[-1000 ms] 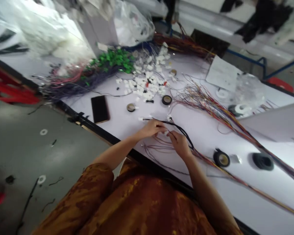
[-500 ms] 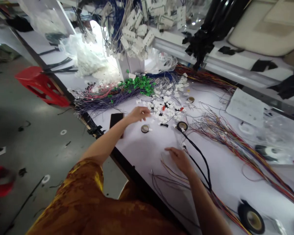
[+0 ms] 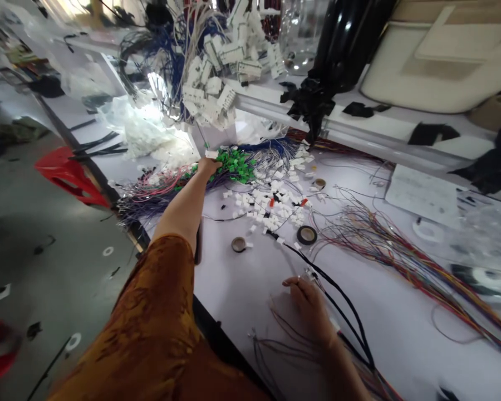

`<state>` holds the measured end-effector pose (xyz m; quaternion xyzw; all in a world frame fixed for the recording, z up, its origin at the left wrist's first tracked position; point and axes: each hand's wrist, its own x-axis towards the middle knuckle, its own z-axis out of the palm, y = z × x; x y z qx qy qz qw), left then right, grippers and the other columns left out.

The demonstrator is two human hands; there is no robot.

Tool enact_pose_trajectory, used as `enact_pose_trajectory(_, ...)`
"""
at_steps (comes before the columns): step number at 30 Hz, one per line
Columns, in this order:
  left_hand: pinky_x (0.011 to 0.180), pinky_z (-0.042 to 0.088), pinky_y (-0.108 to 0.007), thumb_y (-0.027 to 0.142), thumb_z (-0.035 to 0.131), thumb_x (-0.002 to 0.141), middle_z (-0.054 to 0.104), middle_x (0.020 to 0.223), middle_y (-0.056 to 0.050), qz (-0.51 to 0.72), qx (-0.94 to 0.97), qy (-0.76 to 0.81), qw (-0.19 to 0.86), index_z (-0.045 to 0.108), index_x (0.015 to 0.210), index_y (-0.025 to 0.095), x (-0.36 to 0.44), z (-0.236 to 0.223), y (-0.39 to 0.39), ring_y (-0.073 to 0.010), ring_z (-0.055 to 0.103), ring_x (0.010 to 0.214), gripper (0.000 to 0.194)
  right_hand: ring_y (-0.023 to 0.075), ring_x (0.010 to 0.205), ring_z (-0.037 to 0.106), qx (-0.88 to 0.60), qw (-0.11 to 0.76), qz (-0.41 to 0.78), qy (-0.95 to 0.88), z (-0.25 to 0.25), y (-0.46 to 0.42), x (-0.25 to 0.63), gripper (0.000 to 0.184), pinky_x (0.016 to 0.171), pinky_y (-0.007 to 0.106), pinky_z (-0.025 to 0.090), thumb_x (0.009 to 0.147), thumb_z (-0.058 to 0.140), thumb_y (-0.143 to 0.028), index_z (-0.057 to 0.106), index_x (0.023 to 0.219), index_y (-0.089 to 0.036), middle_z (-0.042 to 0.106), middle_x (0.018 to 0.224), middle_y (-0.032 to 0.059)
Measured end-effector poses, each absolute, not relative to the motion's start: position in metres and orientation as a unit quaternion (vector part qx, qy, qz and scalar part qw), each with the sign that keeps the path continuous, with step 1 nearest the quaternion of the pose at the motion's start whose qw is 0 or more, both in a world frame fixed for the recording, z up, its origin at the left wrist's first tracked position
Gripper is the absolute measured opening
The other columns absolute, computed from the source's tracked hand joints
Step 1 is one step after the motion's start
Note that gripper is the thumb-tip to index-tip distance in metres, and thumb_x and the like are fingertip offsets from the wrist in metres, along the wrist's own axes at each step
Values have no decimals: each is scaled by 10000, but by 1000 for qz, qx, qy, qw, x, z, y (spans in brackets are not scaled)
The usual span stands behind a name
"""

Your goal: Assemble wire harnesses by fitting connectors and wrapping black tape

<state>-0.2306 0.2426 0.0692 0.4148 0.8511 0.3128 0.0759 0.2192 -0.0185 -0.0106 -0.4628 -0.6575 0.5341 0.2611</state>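
Observation:
My left hand (image 3: 209, 166) stretches far across the white table and rests at the edge of a wire bundle with green connectors (image 3: 234, 166). A white connector (image 3: 211, 154) lies just beyond its fingertips. My right hand (image 3: 311, 306) lies flat-ish on the table over thin loose wires (image 3: 275, 348), its fingers apart and holding nothing. Just to its right runs a black cable (image 3: 345, 298). Between the hands lie scattered white connectors (image 3: 267, 209), a black tape roll (image 3: 307, 235) and a small tan tape roll (image 3: 239, 244). My left forearm mostly hides a phone (image 3: 197, 245).
A multicoloured wire bunch (image 3: 384, 253) spreads across the right of the table, with a paper sheet (image 3: 421, 195) beyond it. Wires with white connectors (image 3: 212, 72) hang at the back. A white plastic bag (image 3: 146, 133) sits back left. A red stool (image 3: 70, 175) stands on the floor.
My left hand has moved away from the loose connectors, reaching further out to the green-connector bundle. The view has swung left, and the right hand has stayed near the black cable.

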Motion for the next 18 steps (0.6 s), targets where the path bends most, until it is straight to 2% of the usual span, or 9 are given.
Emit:
enact_pose_trajectory(2, 915, 497, -371, 184, 668, 741, 728, 924, -122, 308, 424, 849, 68, 671, 801, 140, -223, 69, 246, -309, 673, 1013, 75, 314, 767, 651, -465, 280, 528, -653, -10, -19, 218, 197, 681, 482, 526, 917, 479, -478, 659, 910, -400, 668, 789, 27)
enact_pose_trajectory(4, 968, 471, -371, 173, 616, 798, 715, 1008, -125, 308, 447, 838, 51, 658, 865, 153, -206, 66, 240, -300, 650, 1079, 82, 309, 768, 644, -472, 296, 517, -650, -8, -18, 218, 163, 712, 478, 530, 903, 496, -449, 644, 880, -384, 666, 793, 16)
enact_pose_trajectory(7, 1036, 425, -384, 174, 587, 852, 674, 1123, -131, 297, 544, 784, 33, 634, 952, 175, -170, 54, 211, -288, 604, 1153, 111, 272, 726, 607, -471, 311, 502, -655, -5, -17, 218, 134, 693, 429, 512, 893, 489, -385, 601, 860, -319, 610, 748, 17)
enact_pose_trajectory(10, 1028, 431, -418, 181, 590, 866, 644, 1126, -139, 284, 653, 701, 43, 625, 978, 185, -134, 48, 166, -299, 592, 1133, 117, 211, 747, 575, -463, 326, 516, -643, -5, -18, 218, 148, 717, 355, 492, 899, 476, -367, 573, 875, -258, 561, 740, 13)
enact_pose_trajectory(14, 1058, 407, -409, 284, 592, 922, 603, 1164, -93, 355, 711, 606, 40, 640, 1110, 231, -112, 66, 134, -273, 555, 1153, 201, 154, 674, 485, -466, 331, 550, -609, -9, -19, 217, 189, 637, 276, 434, 924, 453, -390, 549, 904, -229, 463, 660, -24)
enact_pose_trajectory(16, 1075, 383, -403, 256, 563, 944, 573, 1200, -80, 358, 714, 601, 21, 637, 1125, 225, -106, 78, 135, -244, 535, 1152, 197, 147, 656, 462, -463, 336, 547, -611, -10, -19, 217, 191, 609, 267, 412, 925, 453, -392, 542, 894, -227, 454, 653, -29)
enact_pose_trajectory(18, 1046, 394, -416, 158, 528, 931, 565, 1188, -100, 342, 706, 620, 17, 642, 1036, 192, -97, 85, 140, -252, 536, 1127, 158, 146, 656, 457, -460, 338, 533, -624, -10, -19, 218, 181, 599, 265, 399, 921, 466, -386, 522, 854, -228, 455, 657, -29)
